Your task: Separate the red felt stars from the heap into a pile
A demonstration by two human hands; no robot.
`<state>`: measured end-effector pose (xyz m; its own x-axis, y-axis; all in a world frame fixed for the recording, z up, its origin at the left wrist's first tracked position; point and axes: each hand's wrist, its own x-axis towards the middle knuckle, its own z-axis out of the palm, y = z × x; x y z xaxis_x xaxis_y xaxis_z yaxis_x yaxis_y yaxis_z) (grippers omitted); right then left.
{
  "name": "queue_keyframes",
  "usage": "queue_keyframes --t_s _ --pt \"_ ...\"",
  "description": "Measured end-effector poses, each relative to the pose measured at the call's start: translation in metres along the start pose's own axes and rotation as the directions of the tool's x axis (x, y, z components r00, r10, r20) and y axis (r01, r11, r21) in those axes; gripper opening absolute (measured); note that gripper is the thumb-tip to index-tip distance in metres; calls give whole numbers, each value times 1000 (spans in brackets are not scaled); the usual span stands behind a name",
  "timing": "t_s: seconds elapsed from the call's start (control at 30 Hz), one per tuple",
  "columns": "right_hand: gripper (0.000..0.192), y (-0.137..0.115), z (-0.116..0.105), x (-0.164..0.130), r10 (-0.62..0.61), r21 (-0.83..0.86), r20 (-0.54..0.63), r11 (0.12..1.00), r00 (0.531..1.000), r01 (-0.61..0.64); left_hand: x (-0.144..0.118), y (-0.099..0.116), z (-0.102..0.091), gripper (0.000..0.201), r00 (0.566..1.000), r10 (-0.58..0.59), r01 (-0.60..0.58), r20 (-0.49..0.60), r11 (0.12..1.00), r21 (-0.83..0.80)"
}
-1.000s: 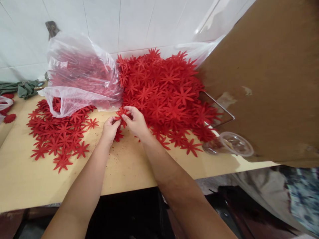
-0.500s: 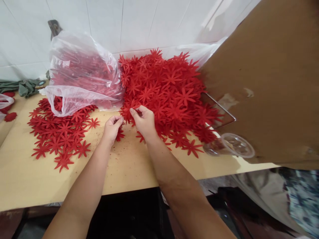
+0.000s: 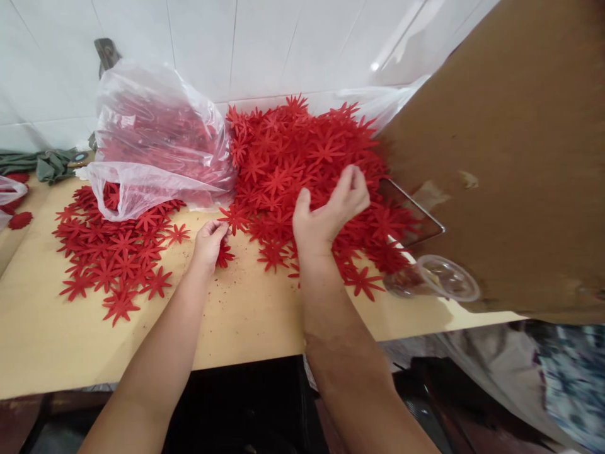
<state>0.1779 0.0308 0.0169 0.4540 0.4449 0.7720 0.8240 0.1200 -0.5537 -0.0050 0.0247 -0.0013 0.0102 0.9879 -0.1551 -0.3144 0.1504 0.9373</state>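
My left hand (image 3: pixel 210 244) is closed in a pinch at the near left edge of a big heap. A red flower-shaped cutout (image 3: pixel 235 219) with narrow petals sticks out at its fingertips; the exact grip is partly hidden. Just under those fingers, another red cutout (image 3: pixel 225 256) shows on the table. My right hand (image 3: pixel 333 211) hovers over the heap of red cutouts (image 3: pixel 288 157), thumb and fingers apart, and nothing shows in it. To the left of my left hand lies a smaller, looser pile of the same red cutouts (image 3: pixel 118 252).
A clear plastic bag (image 3: pixel 161 126) full of red pieces stands behind the smaller pile. Cardboard (image 3: pixel 501 157) rises at the right, with a clear plastic cup (image 3: pixel 449 277) lying by it. The pale table (image 3: pixel 250 334) meets a white tiled wall (image 3: pixel 265 44).
My right hand has left the spot beside my left hand and moved right, over the big heap, its fingers spreading. My left hand has shifted slightly left, with a cutout now visible at its fingertips.
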Motion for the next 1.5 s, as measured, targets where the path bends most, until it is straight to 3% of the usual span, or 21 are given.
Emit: queue_keyframes --t_s 0.07,0.1,0.17,0.2,0.23,0.3,0.37,0.4,0.47,0.5,0.57,0.6,0.67,0.73,0.83,0.93,1.03,1.13,1.2,1.3,1.5 --pt "38 -21 1 -11 -70 130 180 990 981 46 0 0 1 12 1000 4 -4 11 1000 6" --pt "32 -33 4 -19 -108 228 306 973 946 37 -1 1 1 13 1000 3 -3 25 1000 6" --pt "22 -51 11 -33 -176 362 528 931 831 -33 -1 3 1 12 999 -7 7 54 1000 -6" --pt "19 -56 15 -38 -185 383 588 921 788 -69 -2 3 1 11 998 -15 16 59 1000 -19" --pt "18 -57 17 -40 -170 376 604 922 778 -91 -2 4 1 10 998 -24 26 58 999 -36" --pt "19 -50 16 -37 -95 312 512 947 854 -82 -3 5 0 13 998 -51 54 41 995 -86" --pt "22 -36 10 -24 -27 199 303 979 953 -35 -3 7 -1 18 995 -91 96 35 982 -163" --pt "26 -30 6 -17 -15 132 201 991 979 -12 -2 8 -1 21 993 -114 119 39 971 -207" --pt "38 -24 -1 -7 -22 29 80 999 997 19 -2 10 -3 24 988 -149 154 38 946 -286" --pt "42 -25 -2 -6 -34 19 79 999 996 33 -1 12 -4 26 986 -161 164 35 935 -316" --pt "37 -35 -1 -13 -74 114 214 992 974 51 -1 14 -5 29 984 -174 172 25 918 -357" --pt "31 -42 1 -20 -99 202 330 979 939 32 0 16 -6 29 986 -169 163 16 914 -372" --pt "23 -59 8 -39 -154 359 566 930 810 -74 1 17 -9 29 992 -122 103 -25 917 -386" --pt "21 -73 15 -57 -178 420 700 886 692 -197 3 17 -11 28 993 -47 4 -108 929 -369" --pt "21 -79 22 -71 -78 411 767 822 636 -395 2 18 -13 28 982 54 -106 -179 950 -293" --pt "22 -75 28 -72 32 399 823 677 567 -618 -3 20 -10 27 987 132 -153 -95 953 -261" --pt "24 -72 32 -72 6 401 877 542 480 -738 -8 21 -6 24 984 180 -176 -14 939 -295" --pt "22 -71 33 -72 -18 379 906 477 423 -793 -8 20 -5 22 977 215 -211 -19 933 -292" --pt "16 -72 32 -71 -10 381 903 479 429 -791 -6 18 -5 20 963 266 -270 -49 931 -246" --pt "12 -71 28 -64 3 423 871 501 491 -755 -3 15 -6 19 944 324 -331 -66 927 -176" --pt "22 -64 25 -54 47 481 788 576 614 -661 -1 10 -6 25 985 153 -144 80 984 -109"
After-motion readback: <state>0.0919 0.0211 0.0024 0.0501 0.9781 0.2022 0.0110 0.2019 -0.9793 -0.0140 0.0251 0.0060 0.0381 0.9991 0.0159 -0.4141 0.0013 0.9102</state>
